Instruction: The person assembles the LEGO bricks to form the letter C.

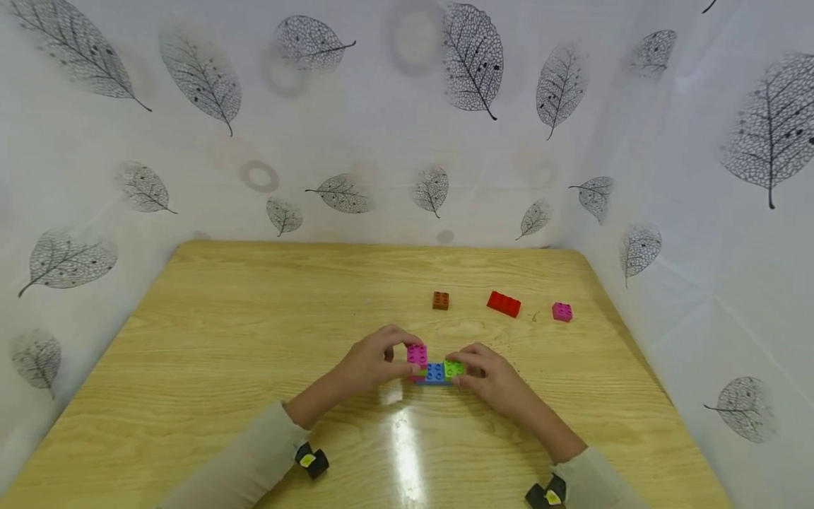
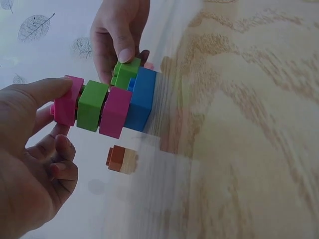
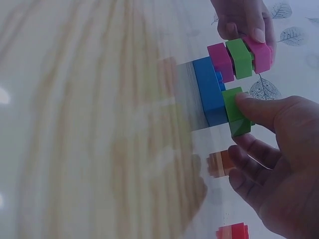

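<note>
A long blue toy building brick (image 1: 434, 372) rests on the table, studs up. On its left end rises a stack: a lower pink brick (image 2: 115, 112), a green brick (image 2: 92, 105), then an upper pink brick (image 2: 67, 102). My left hand (image 1: 371, 362) pinches the upper pink brick between thumb and fingers; thin gaps show between the stacked bricks in the left wrist view. On the blue brick's right end is another green brick (image 3: 237, 109). My right hand (image 1: 494, 382) pinches this one, thumb on its near side and fingers on the far side.
Beyond the hands lie a small brown brick (image 1: 441, 301), a long red brick (image 1: 504, 304) and a loose pink brick (image 1: 562, 312) toward the right. The wooden table (image 1: 254, 304) ends at a white leaf-patterned curtain (image 1: 381, 141) at the back and sides.
</note>
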`<state>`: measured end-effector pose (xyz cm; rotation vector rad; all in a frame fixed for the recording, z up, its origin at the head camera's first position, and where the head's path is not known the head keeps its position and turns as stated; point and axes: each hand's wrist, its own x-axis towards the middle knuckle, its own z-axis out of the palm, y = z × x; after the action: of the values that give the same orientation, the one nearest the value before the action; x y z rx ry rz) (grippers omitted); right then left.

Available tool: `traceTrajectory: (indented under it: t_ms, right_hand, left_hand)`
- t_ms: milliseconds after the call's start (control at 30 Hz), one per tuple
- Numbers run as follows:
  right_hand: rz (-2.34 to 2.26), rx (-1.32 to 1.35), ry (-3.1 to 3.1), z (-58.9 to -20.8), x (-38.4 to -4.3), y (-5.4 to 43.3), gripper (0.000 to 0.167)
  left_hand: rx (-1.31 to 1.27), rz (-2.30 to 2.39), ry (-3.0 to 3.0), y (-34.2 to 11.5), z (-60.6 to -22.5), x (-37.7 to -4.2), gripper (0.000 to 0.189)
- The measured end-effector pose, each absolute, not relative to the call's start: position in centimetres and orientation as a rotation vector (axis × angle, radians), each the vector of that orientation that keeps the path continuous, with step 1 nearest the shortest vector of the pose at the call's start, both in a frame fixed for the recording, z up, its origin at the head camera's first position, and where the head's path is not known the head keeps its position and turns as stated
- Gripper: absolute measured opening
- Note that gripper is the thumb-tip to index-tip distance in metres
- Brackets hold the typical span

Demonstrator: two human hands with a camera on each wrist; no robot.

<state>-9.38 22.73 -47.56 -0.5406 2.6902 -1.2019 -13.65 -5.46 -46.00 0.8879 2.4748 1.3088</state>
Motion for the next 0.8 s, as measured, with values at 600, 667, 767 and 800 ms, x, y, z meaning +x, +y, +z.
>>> traceTrajectory:
  t_ms: [600,667,767,800]
  right_hand:
    - [-1.222,-0.581,2.678,-47.45,-9.52,22.64,0.041]
    - [-1.213,-0.572,2.681,-47.48,-9.51,22.63,0.040]
    - [-1.198,-0.552,2.688,-47.56,-9.45,22.63,0.039]
    - [-1.192,-0.545,2.690,-47.59,-9.44,22.63,0.039]
  left_hand:
    - [0.890,1.215,2.577,-5.16,-45.65,-13.27,0.033]
    - [0.876,1.234,2.554,-5.19,-45.67,-13.26,0.034]
    - [0.857,1.270,2.502,-5.26,-45.70,-13.35,0.036]
    - [0.848,1.292,2.479,-5.30,-45.76,-13.46,0.037]
